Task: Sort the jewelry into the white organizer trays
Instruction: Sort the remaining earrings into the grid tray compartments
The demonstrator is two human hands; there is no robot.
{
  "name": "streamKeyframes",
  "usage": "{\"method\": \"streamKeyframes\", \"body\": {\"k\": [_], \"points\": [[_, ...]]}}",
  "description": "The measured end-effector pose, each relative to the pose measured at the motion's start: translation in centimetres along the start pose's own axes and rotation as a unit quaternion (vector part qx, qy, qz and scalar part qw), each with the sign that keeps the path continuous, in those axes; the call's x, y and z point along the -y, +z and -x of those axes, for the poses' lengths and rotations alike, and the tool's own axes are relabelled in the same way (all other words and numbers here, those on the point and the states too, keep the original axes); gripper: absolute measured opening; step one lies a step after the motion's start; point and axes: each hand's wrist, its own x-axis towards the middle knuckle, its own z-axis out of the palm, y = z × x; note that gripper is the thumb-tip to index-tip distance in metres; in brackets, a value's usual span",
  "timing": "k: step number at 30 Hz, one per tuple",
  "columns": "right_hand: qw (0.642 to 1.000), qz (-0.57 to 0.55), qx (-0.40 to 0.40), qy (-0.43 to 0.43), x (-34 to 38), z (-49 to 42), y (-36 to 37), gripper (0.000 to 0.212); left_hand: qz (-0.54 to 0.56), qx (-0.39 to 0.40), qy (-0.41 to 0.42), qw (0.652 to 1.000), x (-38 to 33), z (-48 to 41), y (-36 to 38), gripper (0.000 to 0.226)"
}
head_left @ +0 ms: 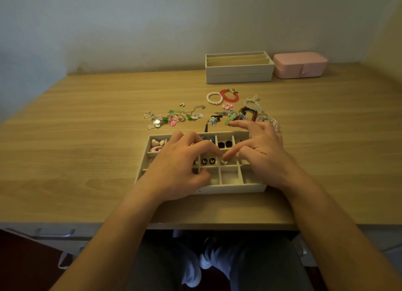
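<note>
A white organizer tray (pixel 230 188) with many small compartments lies at the near middle of the wooden table. It holds cream heart pieces (pixel 158 142), a pink ring (pixel 157 149), black square studs (pixel 225 144) and black round studs (pixel 208 161). My left hand (pixel 180 166) and my right hand (pixel 261 153) hover over the tray, and their fingertips meet on a small white earring (pixel 224 162) above a middle compartment. Each hand pinches it. Loose jewelry (pixel 174 118) lies behind the tray, with a white bead bracelet (pixel 214 98) and a red bracelet (pixel 228 95).
A second white tray (pixel 239 73) with long slots stands at the back of the table. A shut pink case (pixel 299 65) sits to its right. A tangle of bracelets (pixel 252 112) lies just beyond my right hand. My knees show under the table's front edge.
</note>
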Motion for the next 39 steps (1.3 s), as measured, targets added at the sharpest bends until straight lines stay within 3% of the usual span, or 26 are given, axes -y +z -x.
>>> {"method": "streamKeyframes", "body": {"k": [6,17,23,26,29,35,39], "points": [[0.999,-0.028,-0.033,0.003,-0.2,0.0,-0.1,0.036,-0.049,0.02,0.021,0.998,-0.2,-0.1,0.0,0.05],[1.0,-0.024,-0.01,0.013,0.2,0.1,-0.2,0.04,-0.114,0.046,0.034,0.992,-0.4,-0.5,0.0,0.044],[0.997,-0.065,-0.03,0.018,0.0,0.0,-0.1,0.04,-0.072,0.035,0.034,0.996,-0.4,-0.5,0.0,0.049],[0.987,-0.149,-0.048,0.035,-0.2,-0.2,-0.5,0.04,0.071,-0.006,0.001,0.997,0.2,-0.4,-0.3,0.05],[0.983,-0.176,-0.044,0.038,0.0,-1.2,-1.0,0.037,0.195,-0.091,-0.037,0.976,0.8,-0.6,-1.2,0.034],[0.992,-0.124,0.014,0.018,2.3,-6.0,-1.8,0.023,0.184,-0.202,-0.191,0.943,4.8,-2.9,-5.5,0.019],[0.993,-0.107,0.042,0.007,3.6,-10.8,-0.5,0.023,0.153,-0.209,-0.282,0.924,9.1,-5.3,-7.0,0.015]]}}
